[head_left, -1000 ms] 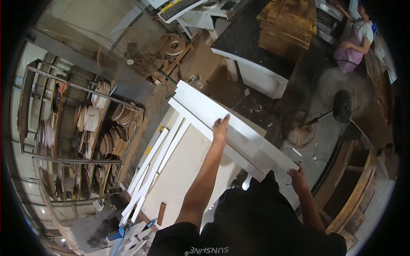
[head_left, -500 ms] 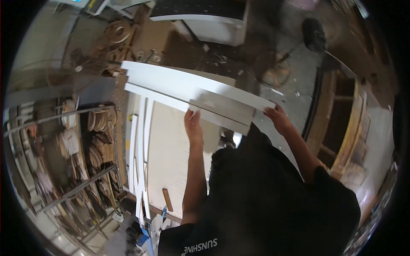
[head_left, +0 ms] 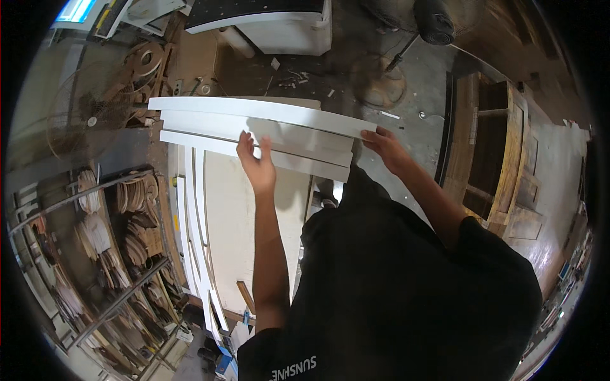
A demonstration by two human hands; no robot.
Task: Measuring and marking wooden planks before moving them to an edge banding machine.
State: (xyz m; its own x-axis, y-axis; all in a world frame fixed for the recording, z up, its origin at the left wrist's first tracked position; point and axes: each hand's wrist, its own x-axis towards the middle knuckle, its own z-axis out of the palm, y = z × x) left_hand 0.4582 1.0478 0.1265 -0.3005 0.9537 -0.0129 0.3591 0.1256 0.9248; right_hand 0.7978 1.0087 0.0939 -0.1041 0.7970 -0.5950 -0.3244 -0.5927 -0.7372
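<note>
Several long white boards (head_left: 203,122) lie side by side across the far end of a pale worktable (head_left: 229,209). My right hand (head_left: 389,150) pinches the right end of the farthest white board (head_left: 305,115), thumb and fingers closed on its tip. Over the nearer boards is my left hand (head_left: 257,166), its fingers and thumb spread apart and nothing between them. Whether its fingertips touch a board is hard to tell. The hand's shadow falls across the middle boards.
Narrow white strips (head_left: 198,235) run lengthwise along the table's left side, near a small brown wood piece (head_left: 244,295). A rack of curved wooden parts (head_left: 136,238) stands left, below a fan (head_left: 92,120). Wooden shelving (head_left: 492,146) is at right; another fan (head_left: 435,22) stands far right.
My left hand has let go of the nearest board's edge and moved farther over the boards, fingers spreading. My right hand keeps its hold on the farthest board's end. The whole view has shifted.
</note>
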